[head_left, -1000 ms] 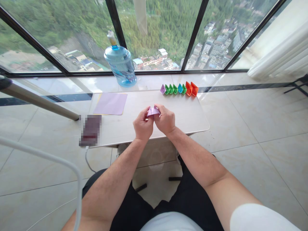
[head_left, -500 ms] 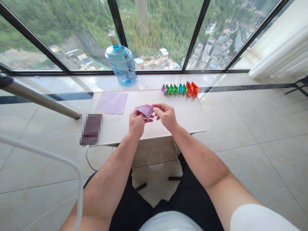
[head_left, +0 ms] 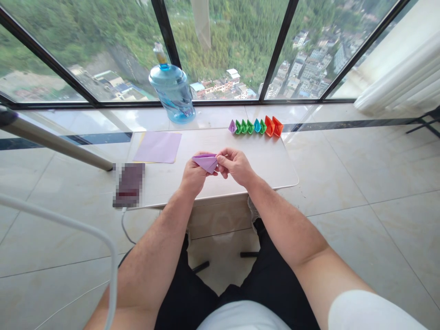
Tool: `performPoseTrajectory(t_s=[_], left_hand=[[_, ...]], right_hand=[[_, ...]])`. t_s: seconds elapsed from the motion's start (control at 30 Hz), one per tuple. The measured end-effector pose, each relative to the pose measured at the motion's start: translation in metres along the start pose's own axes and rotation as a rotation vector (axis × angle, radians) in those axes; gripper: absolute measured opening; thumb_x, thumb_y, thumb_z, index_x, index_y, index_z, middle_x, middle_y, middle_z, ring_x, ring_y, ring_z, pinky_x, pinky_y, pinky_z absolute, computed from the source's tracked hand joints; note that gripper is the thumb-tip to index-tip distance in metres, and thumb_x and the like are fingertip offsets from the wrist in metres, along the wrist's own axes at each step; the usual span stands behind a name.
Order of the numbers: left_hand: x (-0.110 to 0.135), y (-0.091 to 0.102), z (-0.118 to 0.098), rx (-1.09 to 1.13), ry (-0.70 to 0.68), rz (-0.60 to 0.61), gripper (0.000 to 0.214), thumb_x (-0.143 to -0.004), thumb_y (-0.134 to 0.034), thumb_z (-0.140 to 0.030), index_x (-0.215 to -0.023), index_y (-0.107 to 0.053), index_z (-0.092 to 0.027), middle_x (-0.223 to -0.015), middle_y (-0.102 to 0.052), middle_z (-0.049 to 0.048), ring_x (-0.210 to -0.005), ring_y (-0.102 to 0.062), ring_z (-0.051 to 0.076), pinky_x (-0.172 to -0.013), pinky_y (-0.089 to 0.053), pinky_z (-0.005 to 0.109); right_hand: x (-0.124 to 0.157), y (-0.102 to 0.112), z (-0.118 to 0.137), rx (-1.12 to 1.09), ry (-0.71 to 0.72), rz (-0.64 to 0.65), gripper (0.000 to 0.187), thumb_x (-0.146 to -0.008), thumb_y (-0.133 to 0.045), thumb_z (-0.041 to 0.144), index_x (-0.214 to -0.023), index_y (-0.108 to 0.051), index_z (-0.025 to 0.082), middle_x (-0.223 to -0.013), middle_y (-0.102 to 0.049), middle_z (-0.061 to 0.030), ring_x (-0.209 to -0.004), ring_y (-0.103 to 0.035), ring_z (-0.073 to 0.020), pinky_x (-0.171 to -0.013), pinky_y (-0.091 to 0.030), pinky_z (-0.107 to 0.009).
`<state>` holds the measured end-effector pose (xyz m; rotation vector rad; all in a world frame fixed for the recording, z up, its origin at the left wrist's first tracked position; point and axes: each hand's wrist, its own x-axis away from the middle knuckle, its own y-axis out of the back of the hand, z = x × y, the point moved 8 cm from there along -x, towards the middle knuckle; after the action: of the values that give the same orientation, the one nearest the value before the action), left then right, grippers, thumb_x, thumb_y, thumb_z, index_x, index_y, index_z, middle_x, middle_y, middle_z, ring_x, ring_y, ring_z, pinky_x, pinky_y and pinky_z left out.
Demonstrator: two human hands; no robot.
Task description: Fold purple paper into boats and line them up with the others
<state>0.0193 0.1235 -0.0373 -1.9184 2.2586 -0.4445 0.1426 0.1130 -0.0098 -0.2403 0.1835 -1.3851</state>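
Note:
A small folded purple paper piece [head_left: 206,162] is held above the white table [head_left: 275,169]. My left hand [head_left: 193,176] grips it from below and the left. My right hand [head_left: 237,166] pinches its right tip with closed fingers. Both hands hover over the table's near middle.
A row of folded paper boats [head_left: 256,126] in purple, green, blue and orange stands at the table's far right. A stack of purple paper sheets [head_left: 158,147] lies at the far left, a blurred phone [head_left: 129,184] on the left edge. A blue water jug [head_left: 172,90] stands by the window.
The paper piece has turned from a small upright shape between both hands into a flat pointed one lying sideways. My left hand has shifted left and a little down.

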Motion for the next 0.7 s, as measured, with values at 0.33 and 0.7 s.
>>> performPoseTrajectory(t_s=[0.33,0.7], left_hand=[[0.0,-0.001,-0.003,-0.021,-0.051,0.078,0.038,-0.065,-0.087,-0.03,-0.094,-0.066,-0.018,-0.072,-0.071,0.0008,-0.063,-0.069,0.017,-0.062,-0.057,0.032],[0.009,0.003,-0.026,-0.421,-0.329,-0.093,0.02,-0.08,-0.074,-0.032,-0.095,-0.071,-0.02,-0.076,-0.071,-0.0003,-0.067,-0.067,0.015,-0.062,-0.053,0.026]], right_hand=[[0.001,-0.002,0.005,0.047,-0.02,0.075,0.05,-0.07,-0.081,0.061,-0.083,-0.061,0.017,-0.055,-0.066,0.0036,-0.04,-0.057,-0.0102,-0.038,-0.046,-0.021],[0.0,0.01,-0.003,0.059,-0.035,-0.139,0.045,-0.071,-0.084,0.051,-0.089,-0.057,0.02,-0.061,-0.063,0.0052,-0.048,-0.054,-0.0083,-0.039,-0.043,-0.018]])
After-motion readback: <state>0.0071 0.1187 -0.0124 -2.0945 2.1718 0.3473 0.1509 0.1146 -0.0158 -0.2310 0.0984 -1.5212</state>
